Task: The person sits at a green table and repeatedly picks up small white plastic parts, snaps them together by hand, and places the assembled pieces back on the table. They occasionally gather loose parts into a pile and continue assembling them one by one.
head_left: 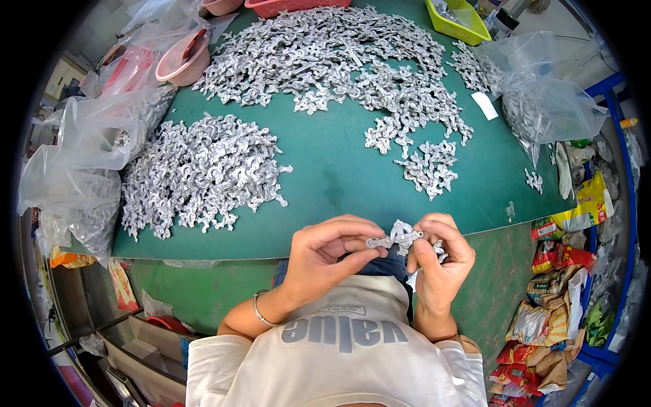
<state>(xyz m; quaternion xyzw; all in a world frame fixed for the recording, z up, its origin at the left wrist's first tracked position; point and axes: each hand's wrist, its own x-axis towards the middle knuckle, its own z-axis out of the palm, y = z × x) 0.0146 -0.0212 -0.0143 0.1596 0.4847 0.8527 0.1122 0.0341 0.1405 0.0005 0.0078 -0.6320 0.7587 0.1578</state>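
Note:
My left hand (327, 252) and my right hand (444, 261) are raised in front of my shirt at the table's near edge. Between their fingertips is a small silver-grey cast metal part (405, 235) with curved arms and a ring end. The left thumb and fingers pinch one end of it. On its other side the right thumb and index finger grip it. Another grey metal part (439, 252) shows among the right fingers, partly covered. A small cluster of like metal parts (428, 168) lies on the table just beyond my hands.
The green table (325, 183) carries a big heap of metal parts (319, 51) at the back and a second heap (203, 169) at left. Clear plastic bags (95, 136) line the left edge. A pink bowl (182, 62) and a yellow bin (461, 24) stand farther back.

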